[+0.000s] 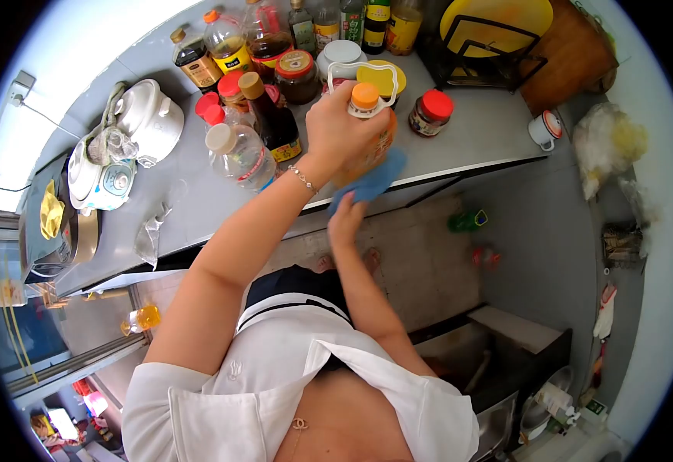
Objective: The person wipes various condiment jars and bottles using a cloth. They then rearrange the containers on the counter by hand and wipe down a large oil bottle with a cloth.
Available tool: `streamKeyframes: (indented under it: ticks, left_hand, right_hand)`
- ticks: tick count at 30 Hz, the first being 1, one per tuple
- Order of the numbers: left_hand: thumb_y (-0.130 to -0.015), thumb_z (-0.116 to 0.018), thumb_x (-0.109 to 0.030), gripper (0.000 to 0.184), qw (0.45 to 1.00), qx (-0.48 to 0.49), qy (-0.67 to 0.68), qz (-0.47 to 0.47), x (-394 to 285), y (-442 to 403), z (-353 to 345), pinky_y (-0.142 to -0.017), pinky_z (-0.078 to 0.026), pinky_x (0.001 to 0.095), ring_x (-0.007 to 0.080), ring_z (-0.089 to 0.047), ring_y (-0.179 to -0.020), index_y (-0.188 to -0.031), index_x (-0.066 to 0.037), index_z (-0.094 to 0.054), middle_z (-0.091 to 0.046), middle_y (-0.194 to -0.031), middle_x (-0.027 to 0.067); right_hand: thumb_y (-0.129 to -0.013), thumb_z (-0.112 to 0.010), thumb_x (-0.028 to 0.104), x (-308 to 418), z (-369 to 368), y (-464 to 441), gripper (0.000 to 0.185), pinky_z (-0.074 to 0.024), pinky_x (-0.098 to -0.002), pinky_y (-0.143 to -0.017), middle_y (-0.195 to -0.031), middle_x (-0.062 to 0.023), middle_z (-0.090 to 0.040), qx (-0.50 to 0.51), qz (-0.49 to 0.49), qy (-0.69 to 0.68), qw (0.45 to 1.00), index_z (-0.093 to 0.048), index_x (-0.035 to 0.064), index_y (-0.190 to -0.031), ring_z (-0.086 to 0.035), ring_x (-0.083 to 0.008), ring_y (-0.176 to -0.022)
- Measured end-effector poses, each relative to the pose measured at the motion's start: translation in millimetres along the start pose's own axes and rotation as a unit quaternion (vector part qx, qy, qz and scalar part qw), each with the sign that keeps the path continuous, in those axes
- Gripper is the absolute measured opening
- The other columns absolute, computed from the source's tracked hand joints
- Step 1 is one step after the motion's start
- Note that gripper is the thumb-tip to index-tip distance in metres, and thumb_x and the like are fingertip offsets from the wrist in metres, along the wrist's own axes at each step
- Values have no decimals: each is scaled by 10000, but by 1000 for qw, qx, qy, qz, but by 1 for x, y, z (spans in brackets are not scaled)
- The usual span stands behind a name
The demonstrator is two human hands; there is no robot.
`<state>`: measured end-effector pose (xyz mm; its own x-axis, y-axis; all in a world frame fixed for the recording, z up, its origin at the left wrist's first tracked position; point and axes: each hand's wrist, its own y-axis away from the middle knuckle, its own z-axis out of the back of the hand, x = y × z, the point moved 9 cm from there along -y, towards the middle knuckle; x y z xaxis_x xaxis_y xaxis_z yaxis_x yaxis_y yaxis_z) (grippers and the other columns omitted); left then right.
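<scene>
My left hand (340, 127) grips the neck of a large cooking oil bottle (365, 95) with an orange cap and a pale carry handle. Fingers and forearm hide part of the bottle, which is held over the counter's front edge. A blue cloth (375, 179), smeared by motion, is pinched in my right hand (346, 222) at the bottle's lower part. Left of my left hand stand a dark sauce bottle (269, 119) and a clear plastic bottle (236, 158). A red-lidded jar (430, 113) sits to the right of the oil bottle.
Several condiment bottles (221, 38) and jars crowd the back of the counter (190, 196). Left are a white cooker (149, 119) and a plastic bag (149, 235). A dish rack (475, 65) and a mug (545, 129) stand right. A green bottle (467, 221) is below the counter.
</scene>
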<state>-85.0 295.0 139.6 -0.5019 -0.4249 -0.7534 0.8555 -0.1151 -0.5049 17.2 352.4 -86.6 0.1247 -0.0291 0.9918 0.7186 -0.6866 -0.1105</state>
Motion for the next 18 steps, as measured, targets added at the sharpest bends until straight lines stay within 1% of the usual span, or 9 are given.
streamKeyframes:
  ticks: [1,4,5,7,9,11,14,16,18]
  left_hand:
    - [-627,-702,-334,375,1000,5,-4,7,2,2,-1,-671,-503,348,277,-630,-748,-884,-77,-612,-643,-811,115]
    - [-622,-710,-339,384,1000,-8,-10,-8,7,3,2,-671,-503,353,279,-630,-749,-890,-81,-612,-642,-808,119]
    - [-634,-712,-315,362,1000,-12,-10,-18,8,3,2,-674,-501,333,253,-634,-749,-887,-77,-611,-644,-805,109]
    - [-659,-716,-265,317,999,-21,-13,-36,9,1,6,-679,-498,293,200,-642,-749,-882,-67,-609,-649,-801,90]
    - [-663,-715,-240,309,998,-31,-15,-47,9,7,9,-681,-498,294,192,-641,-748,-885,-55,-607,-650,-808,93]
    - [-663,-715,-232,309,997,-49,-13,-65,8,8,11,-683,-498,295,183,-640,-749,-885,-47,-606,-650,-811,95]
    - [-613,-714,-330,372,998,-64,12,-11,19,0,20,-682,-497,353,284,-623,-768,-864,-74,-614,-639,-809,126]
    - [-613,-714,-326,382,997,-50,46,22,33,-2,13,-689,-497,348,279,-626,-772,-875,-65,-620,-641,-813,124]
    - [-616,-720,-309,382,997,-39,52,42,23,-3,15,-694,-498,336,254,-636,-773,-883,-51,-631,-647,-819,123]
  right_hand:
    - [-935,-377,212,20,-2,17,370,-285,-408,-936,-1178,-256,-424,-14,111,38,993,-427,-92,-1141,-417,-356,-1088]
    - [-927,-395,209,2,1,-2,350,-312,-423,-916,-1144,-255,-455,15,73,70,995,-444,-74,-1127,-439,-388,-1036]
    - [-927,-395,212,-3,3,-15,355,-315,-427,-916,-1143,-249,-460,34,64,85,994,-442,-73,-1133,-444,-393,-1027]
    - [-935,-397,256,-19,13,-53,367,-360,-417,-877,-1113,-201,-502,-5,-15,72,997,-447,-43,-1140,-489,-355,-984]
    - [-938,-405,314,-21,25,-89,381,-399,-394,-855,-1089,-147,-529,4,-203,-119,972,-461,-1,-1145,-519,-296,-959]
    - [-939,-406,350,-33,43,-115,385,-409,-367,-871,-1107,-110,-524,-19,-233,-286,929,-461,48,-1170,-520,-249,-981]
    - [-955,-352,342,-26,66,-125,383,-403,-407,-922,-1157,-90,-521,9,-209,-319,924,-427,69,-1212,-506,-245,-1058]
    - [-958,-345,330,-35,74,-122,378,-413,-407,-910,-1136,-88,-527,37,-207,-301,930,-422,65,-1216,-522,-250,-1032]
    - [-959,-344,320,-32,77,-123,371,-426,-404,-891,-1116,-89,-536,60,-213,-270,937,-428,62,-1211,-535,-252,-1006]
